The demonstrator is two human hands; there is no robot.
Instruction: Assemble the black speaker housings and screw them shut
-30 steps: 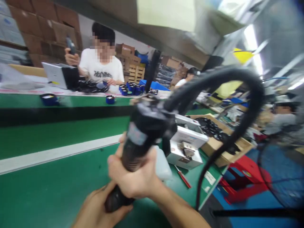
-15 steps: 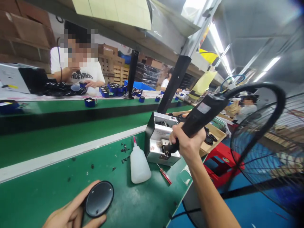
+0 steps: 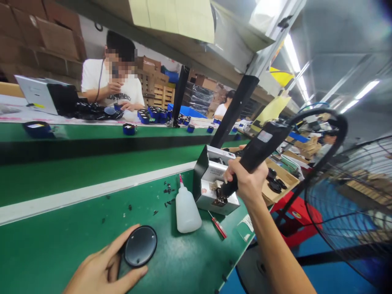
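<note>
Low over the green bench, my left hand (image 3: 105, 259) grips a round black part (image 3: 141, 246) by its edge, its dark face with small holes turned up. My right hand (image 3: 249, 181) is wrapped round a black electric screwdriver (image 3: 260, 145), which slants down to the left. Its lower end meets the front of a silver screw feeder (image 3: 216, 179); the bit tip is hard to make out there. Beside the feeder stands a white squeeze bottle (image 3: 187, 210) with a red tip. A small red screwdriver (image 3: 219, 227) lies just in front of the feeder.
Small black pieces (image 3: 168, 190) are scattered on the bench (image 3: 92, 245). A cardboard box (image 3: 283, 183) of black parts, a red stool (image 3: 298, 220) and a fan (image 3: 358, 204) are at the right. Across the green conveyor (image 3: 92, 163), a person (image 3: 113, 81) sits near blue round parts (image 3: 156, 114).
The view has shifted, so the scene sits farther right. The electric screwdriver stays at the feeder, and my left hand still holds the black part.
</note>
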